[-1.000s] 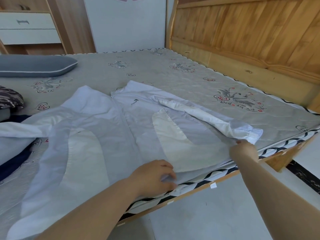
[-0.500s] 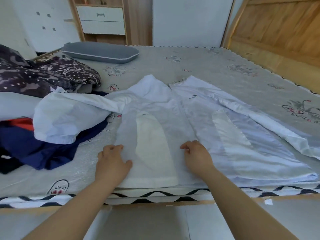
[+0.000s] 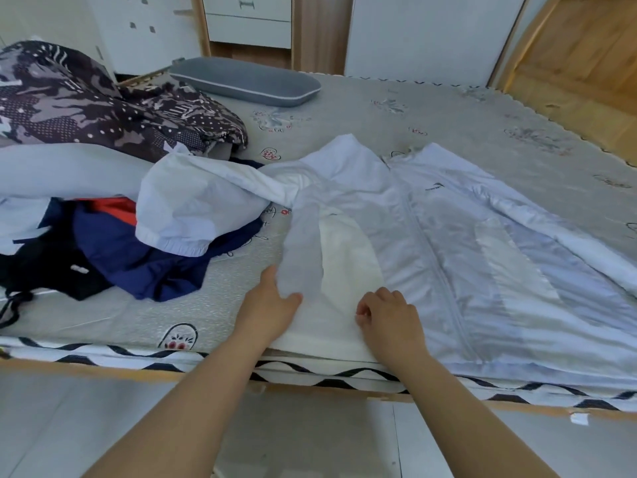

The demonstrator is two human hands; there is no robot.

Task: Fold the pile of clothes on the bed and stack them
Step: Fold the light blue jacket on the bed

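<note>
A: Why is the white jacket [image 3: 431, 243] spread flat like that?

B: It lies front up along the near edge of the bed [image 3: 448, 108], hem just at the mattress border, zip closed down the middle. Laid out smooth, it looks ready for folding, I'd judge.

A: And the hands?

B: Both sit at the hem near that edge. The left hand [image 3: 270, 305] grips the jacket's outer side seam, thumb on top of the cloth and fingers seemingly tucked beneath. The right hand [image 3: 391, 317] has its fingers curled, pinching the fabric just beside the pale pocket lining. Probably they are tugging the hem straight or starting a fold inward.

A: Is one sleeve loose?

B: Yes, one sleeve [image 3: 193, 208] trails off toward the left edge and rests on the pile of clothes [image 3: 113, 250], dark blue, black and a bit of orange, not yet folded.

A: What about the room?

B: The mattress is grey with small printed motifs. A dark patterned quilt [image 3: 103, 108] is heaped at the far left corner, a grey pillow [image 3: 248, 82] at the far edge. Beyond stand white drawers [image 3: 250, 22]; a wooden board [image 3: 579, 63] rises along the right edge.
</note>
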